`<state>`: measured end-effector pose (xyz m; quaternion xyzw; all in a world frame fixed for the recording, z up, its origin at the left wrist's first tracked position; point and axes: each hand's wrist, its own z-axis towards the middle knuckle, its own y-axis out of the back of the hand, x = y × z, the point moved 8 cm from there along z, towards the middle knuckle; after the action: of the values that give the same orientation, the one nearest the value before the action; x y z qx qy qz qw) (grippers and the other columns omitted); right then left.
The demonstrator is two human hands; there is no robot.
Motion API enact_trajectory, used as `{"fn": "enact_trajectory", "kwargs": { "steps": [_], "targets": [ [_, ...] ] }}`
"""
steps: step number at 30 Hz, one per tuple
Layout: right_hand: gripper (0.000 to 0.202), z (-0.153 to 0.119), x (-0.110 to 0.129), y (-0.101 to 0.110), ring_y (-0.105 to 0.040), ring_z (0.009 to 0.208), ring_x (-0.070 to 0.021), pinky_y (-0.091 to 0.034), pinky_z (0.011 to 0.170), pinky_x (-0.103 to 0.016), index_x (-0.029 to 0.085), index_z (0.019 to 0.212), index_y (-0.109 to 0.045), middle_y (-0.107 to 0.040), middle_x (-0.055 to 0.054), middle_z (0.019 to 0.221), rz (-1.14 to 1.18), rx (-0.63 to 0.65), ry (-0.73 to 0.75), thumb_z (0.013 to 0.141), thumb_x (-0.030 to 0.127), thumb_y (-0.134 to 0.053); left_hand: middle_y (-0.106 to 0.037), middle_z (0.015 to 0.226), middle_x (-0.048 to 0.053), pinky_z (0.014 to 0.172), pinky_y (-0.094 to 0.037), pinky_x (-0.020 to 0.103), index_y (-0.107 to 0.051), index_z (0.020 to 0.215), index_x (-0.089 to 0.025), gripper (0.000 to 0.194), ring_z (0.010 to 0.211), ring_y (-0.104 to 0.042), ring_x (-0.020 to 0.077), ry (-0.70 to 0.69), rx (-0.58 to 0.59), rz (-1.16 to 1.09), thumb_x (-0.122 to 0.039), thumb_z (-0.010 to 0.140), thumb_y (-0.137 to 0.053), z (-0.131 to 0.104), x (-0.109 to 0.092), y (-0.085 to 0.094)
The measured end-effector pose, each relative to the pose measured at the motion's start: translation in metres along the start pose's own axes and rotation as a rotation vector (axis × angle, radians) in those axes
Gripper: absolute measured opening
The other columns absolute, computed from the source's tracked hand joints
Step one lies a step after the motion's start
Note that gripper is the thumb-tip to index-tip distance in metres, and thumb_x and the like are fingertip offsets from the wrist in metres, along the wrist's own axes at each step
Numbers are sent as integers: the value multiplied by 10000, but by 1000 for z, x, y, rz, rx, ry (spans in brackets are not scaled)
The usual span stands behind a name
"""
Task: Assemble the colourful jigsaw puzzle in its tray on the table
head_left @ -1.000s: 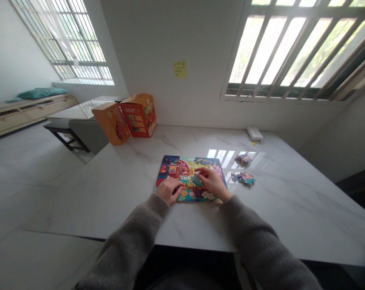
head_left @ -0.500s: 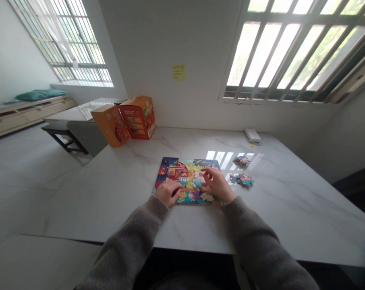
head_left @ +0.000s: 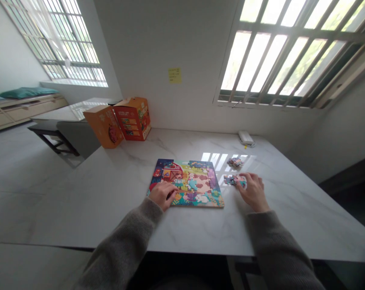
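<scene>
A colourful jigsaw puzzle (head_left: 197, 185) with a red barn and cow-like patches lies flat on the white marbled table. My left hand (head_left: 163, 195) rests on its lower left part, fingers loosely curled; whether anything is under them is hidden. To the right of the puzzle, my right hand (head_left: 252, 191) reaches over the nearer pile of loose pieces (head_left: 231, 180), thumb and forefinger apart at its right side. I cannot make out a piece lifted in it. A second small pile of pieces (head_left: 235, 162) lies just behind.
Two orange boxes (head_left: 133, 119) stand at the table's back left. A white device with a cable (head_left: 245, 138) sits near the wall at the back right. A yellow note (head_left: 174, 75) sticks to the wall. The table's front edge runs below my forearms.
My right hand has moved right, from over the puzzle to the nearer pile of pieces. My left hand stays on the puzzle. The whole view has shifted slightly.
</scene>
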<state>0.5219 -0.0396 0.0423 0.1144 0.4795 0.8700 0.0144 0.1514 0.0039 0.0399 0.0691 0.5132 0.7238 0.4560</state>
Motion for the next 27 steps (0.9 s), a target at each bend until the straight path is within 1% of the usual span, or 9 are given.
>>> {"fn": "enact_trajectory", "kwargs": {
  "steps": [3,6,8,10,12,17,20,23,27],
  "targets": [
    [359,-6,-16,-7,-520,999,-305,-422,811,-406,203,1147,-621,-592,-136,1126,-20,73,-36,878,431,-556,-739,883,63,807,-483,371,-706,918,-196,171,851,-650,221,0,4,9,-208,906,-536,1,0,0],
    [292,-9,-21,-15,-529,984,-289,-428,810,-389,205,1110,-621,-619,-115,1086,23,121,-13,873,358,-545,-738,889,64,805,-479,365,-707,924,-192,178,855,-649,218,1,13,12,-213,910,-530,1,0,0],
    [267,-9,-23,-17,-535,978,-280,-433,823,-383,202,1088,-628,-623,-109,1053,61,105,0,868,326,-538,-737,894,66,811,-475,368,-707,928,-186,181,861,-648,219,4,15,8,-214,910,-529,1,0,-1],
    [270,-9,-25,-18,-538,967,-280,-439,832,-387,198,1069,-640,-610,-116,1032,72,84,-1,854,340,-561,-736,900,67,818,-472,370,-708,929,-184,182,866,-647,220,10,20,4,-216,911,-529,1,0,-1],
    [271,-9,-26,-20,-541,951,-282,-443,834,-394,196,1046,-651,-599,-121,1022,63,86,0,841,358,-581,-735,908,67,825,-468,368,-709,930,-186,183,874,-648,219,15,30,2,-216,911,-530,1,0,-2],
    [225,-8,-29,-24,-554,902,-269,-448,833,-396,192,995,-655,-594,-112,963,117,91,-17,831,321,-572,-730,912,67,845,-456,368,-711,933,-188,185,876,-644,214,24,35,-5,-214,914,-529,0,-1,-2],
    [272,-8,-25,-24,-560,883,-260,-450,842,-398,187,996,-647,-591,-103,947,192,73,-16,782,353,-626,-722,898,64,848,-449,371,-707,928,-191,182,873,-637,217,20,33,-2,-215,917,-527,0,-1,-2],
    [303,-11,-13,-23,-563,899,-252,-445,849,-392,201,1012,-642,-599,-93,974,246,85,24,757,365,-646,-718,895,63,844,-444,374,-704,929,-191,180,873,-634,221,12,31,0,-217,916,-526,0,-1,-4],
    [273,-18,-3,-20,-551,966,-273,-424,844,-403,241,993,-668,-608,-84,1005,178,123,13,745,350,-636,-717,899,66,843,-442,381,-702,932,-184,198,873,-632,224,2,33,6,-211,920,-506,0,-1,-5]
  ]
}}
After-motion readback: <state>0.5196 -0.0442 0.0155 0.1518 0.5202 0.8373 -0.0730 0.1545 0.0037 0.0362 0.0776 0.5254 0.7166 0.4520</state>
